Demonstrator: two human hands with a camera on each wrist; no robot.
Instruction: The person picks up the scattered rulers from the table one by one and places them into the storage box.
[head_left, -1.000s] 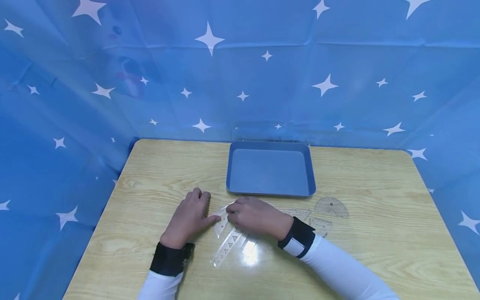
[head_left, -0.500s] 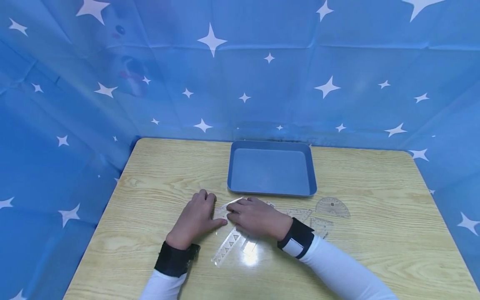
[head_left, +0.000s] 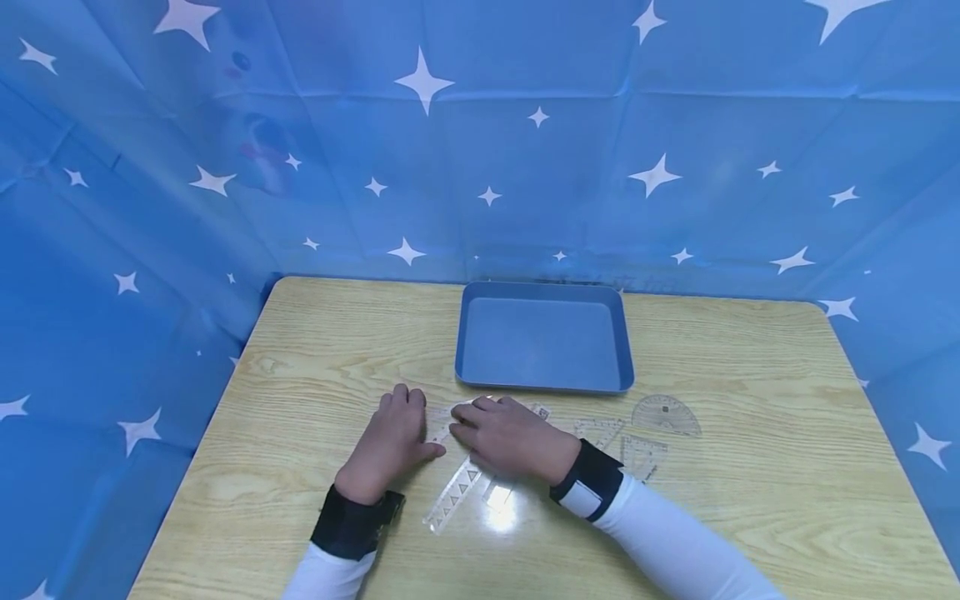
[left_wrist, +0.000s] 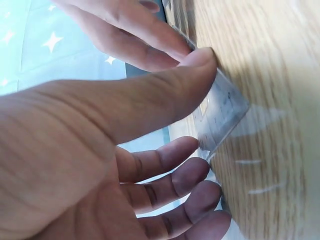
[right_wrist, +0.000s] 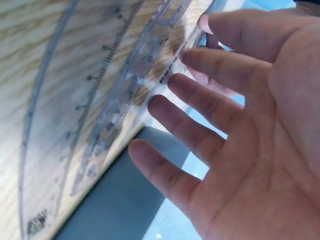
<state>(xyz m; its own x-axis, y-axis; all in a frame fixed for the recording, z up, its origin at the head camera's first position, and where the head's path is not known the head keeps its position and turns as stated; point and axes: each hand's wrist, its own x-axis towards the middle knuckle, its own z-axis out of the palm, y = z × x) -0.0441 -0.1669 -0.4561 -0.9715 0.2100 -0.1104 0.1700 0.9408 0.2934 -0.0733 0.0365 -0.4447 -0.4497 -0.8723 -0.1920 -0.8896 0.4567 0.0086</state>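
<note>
between the left hand and the right hand, a clear plastic piece is touched by the left's spread thumb and fingers; whether it's pinched by the right's fingers can't be told. probably light, stiff, slippery and kinda snappable, so it's best held by opposite edges.

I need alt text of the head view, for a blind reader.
A person's left hand and right hand handle a clear drawing tool over a wooden table. A ruler, set squares and a protractor lie nearby, a blue tray beyond.
</note>
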